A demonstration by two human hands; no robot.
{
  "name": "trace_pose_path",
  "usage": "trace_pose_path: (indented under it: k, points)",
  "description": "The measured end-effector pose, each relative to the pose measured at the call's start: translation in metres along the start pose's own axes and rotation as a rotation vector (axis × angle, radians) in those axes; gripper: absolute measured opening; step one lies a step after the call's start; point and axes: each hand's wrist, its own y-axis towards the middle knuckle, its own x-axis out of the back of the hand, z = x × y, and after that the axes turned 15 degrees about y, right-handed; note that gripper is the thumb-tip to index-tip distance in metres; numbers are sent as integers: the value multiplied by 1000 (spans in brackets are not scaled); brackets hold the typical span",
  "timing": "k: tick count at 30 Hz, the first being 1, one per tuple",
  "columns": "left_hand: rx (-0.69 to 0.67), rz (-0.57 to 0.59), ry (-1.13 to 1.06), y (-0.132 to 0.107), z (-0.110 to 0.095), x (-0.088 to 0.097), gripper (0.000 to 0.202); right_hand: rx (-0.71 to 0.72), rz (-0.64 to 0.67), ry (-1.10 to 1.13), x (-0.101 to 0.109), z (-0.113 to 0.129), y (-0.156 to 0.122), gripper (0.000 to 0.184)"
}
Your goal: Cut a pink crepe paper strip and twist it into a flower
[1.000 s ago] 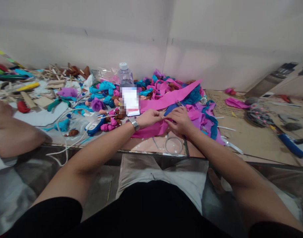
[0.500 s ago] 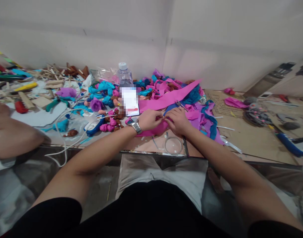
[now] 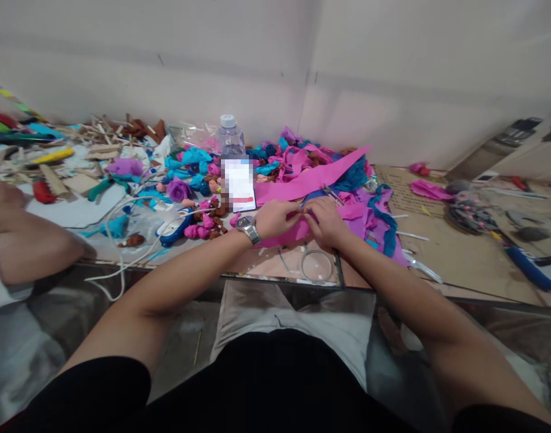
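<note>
The pink strip (image 3: 302,187) lies on the bench (image 3: 243,260), just behind the hands; its long axis slants from beside the phone (image 3: 242,187) towards the back edge, narrow end pointing right. Nearer the front edge, the left hand (image 3: 278,218) and right hand (image 3: 325,221) meet, fingers curled, above pink paper (image 3: 287,236); whether they grip it, I cannot tell.
</note>
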Motion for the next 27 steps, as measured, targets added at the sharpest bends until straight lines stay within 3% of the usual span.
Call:
trace_pose_path:
  k: [11,27]
  points:
    - [-10,19,-15,0,6,0,24,-30,-15,64,3,-3,1,32]
    - [-36,99,-48,0,3,4,26,-27,-2,9,7,-1,-1,24]
